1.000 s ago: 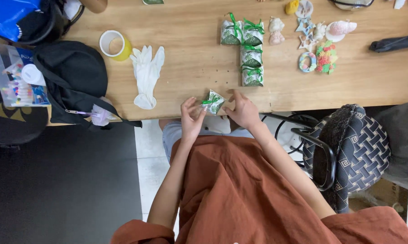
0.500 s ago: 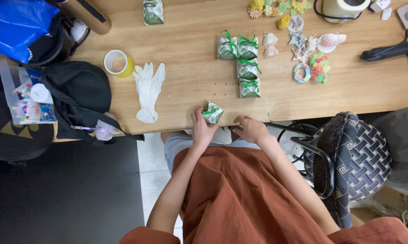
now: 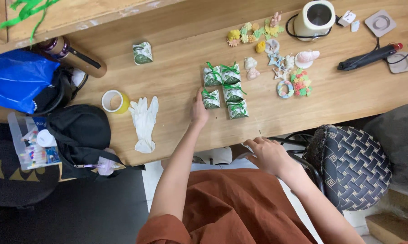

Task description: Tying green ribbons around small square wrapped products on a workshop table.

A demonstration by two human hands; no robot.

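My left hand (image 3: pixel 198 108) reaches out over the wooden table (image 3: pixel 177 86) and grips the left side of a small white-and-green packet (image 3: pixel 211 99) tied with green ribbon. The packet rests on the table at the lower left of a cluster of several like packets (image 3: pixel 231 83). My right hand (image 3: pixel 268 154) hangs at the table's near edge, fingers loosely apart, holding nothing. One more packet (image 3: pixel 142 53) lies alone further left and back.
A white glove (image 3: pixel 144 119) and a yellow tape roll (image 3: pixel 113 101) lie left of my arm. Beyond them are a black bag (image 3: pixel 79 135), a blue plastic bag (image 3: pixel 16 77) and a clear box (image 3: pixel 30 144). Small ornaments (image 3: pixel 285 68), a white pot (image 3: pixel 318 18) and a glue gun (image 3: pixel 369 57) sit right. A woven chair (image 3: pixel 353 165) stands beside me.
My left hand carried the packet from the table's near edge out to the cluster. My right hand let go of it and stayed back at the edge.
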